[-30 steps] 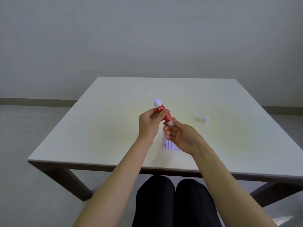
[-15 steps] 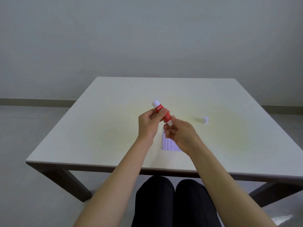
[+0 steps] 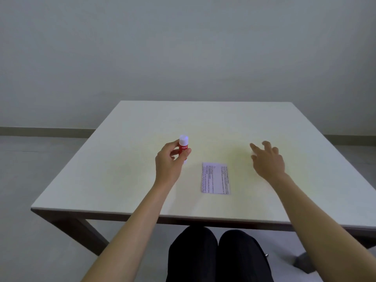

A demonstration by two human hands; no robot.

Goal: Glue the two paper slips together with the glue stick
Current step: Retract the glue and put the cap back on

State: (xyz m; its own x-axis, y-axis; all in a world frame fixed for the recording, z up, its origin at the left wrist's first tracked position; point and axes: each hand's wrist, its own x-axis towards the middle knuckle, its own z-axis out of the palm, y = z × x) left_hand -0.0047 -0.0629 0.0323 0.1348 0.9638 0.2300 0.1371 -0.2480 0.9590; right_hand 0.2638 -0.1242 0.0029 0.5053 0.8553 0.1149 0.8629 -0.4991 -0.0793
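My left hand (image 3: 169, 161) is closed around a red glue stick (image 3: 183, 147) with a white end pointing up, held roughly upright above the white table (image 3: 122, 169). A printed paper slip (image 3: 216, 178) lies flat on the table between my hands; I cannot tell whether a second slip lies on it. My right hand (image 3: 266, 161) is blurred, fingers spread, over the table to the right of the slip, at the place where the small white cap stood. The cap is hidden by this hand.
The table's near edge (image 3: 183, 217) runs across above my knees in dark trousers (image 3: 215, 255). A plain wall stands behind the table, grey floor on either side.
My hands have separated. The left one carried the glue stick left and turned it upright. The right one let go of the stick and swept right to where the cap stood, uncovering the paper slip.
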